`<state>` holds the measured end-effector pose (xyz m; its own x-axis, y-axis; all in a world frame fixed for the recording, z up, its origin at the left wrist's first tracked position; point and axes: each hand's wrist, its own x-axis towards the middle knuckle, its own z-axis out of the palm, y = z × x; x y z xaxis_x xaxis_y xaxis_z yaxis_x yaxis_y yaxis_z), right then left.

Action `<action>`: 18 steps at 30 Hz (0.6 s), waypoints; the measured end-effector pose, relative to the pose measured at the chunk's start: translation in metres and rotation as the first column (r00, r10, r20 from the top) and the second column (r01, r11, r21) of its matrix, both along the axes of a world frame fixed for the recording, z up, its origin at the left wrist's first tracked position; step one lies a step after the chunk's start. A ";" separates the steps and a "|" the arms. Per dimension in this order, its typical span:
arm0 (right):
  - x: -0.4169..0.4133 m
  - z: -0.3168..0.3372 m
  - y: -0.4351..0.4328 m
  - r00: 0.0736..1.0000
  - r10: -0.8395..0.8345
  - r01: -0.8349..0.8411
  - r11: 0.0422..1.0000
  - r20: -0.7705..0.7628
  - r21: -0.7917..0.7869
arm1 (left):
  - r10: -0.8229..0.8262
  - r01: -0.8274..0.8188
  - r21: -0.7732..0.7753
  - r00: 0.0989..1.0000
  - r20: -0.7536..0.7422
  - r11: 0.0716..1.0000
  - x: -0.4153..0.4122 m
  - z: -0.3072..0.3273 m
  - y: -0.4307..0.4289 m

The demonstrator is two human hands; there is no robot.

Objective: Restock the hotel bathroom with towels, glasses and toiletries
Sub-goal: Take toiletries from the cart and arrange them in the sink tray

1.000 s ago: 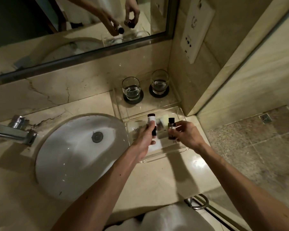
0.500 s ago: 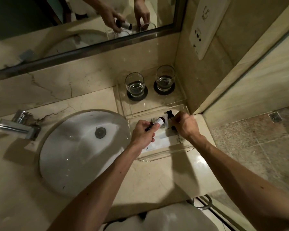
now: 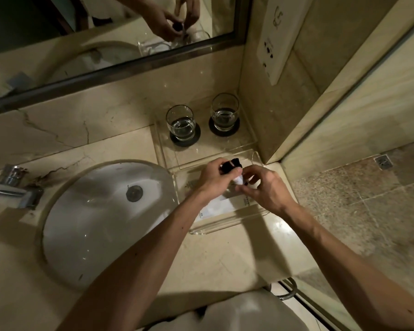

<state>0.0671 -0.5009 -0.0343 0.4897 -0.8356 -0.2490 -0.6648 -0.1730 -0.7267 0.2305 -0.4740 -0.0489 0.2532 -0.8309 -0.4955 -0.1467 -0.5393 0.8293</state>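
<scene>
Left hand (image 3: pixel 214 181) now against right hand (image 3: pixel 269 193), gripping bottles (image 3: pixel 232 165), packet (image 3: pixel 216 207) print illegible

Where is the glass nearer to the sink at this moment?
The glass stands upper centre in the head view, on a dark coaster, in the clear tray by the back wall, left of the other glass.

left hand (image 3: pixel 212 179): curled, gripping | right hand (image 3: pixel 267 191): pinching | forearms converging
</scene>
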 end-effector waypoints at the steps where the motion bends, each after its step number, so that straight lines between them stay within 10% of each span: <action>1: -0.001 -0.001 -0.001 1.000 -0.004 0.004 0.999 -0.009 -0.038 | -0.023 0.023 0.002 1.000 -0.013 1.000 -0.004 0.000 -0.004; 7: -0.002 -0.014 -0.009 0.992 -0.074 0.056 0.985 -0.106 -0.164 | -0.017 0.017 -0.005 0.993 -0.114 1.000 -0.015 0.000 -0.017; 18: 0.018 -0.032 -0.018 0.931 -0.126 0.095 0.990 -0.342 -0.105 | -0.302 0.318 0.066 0.787 0.537 0.946 0.010 -0.023 0.018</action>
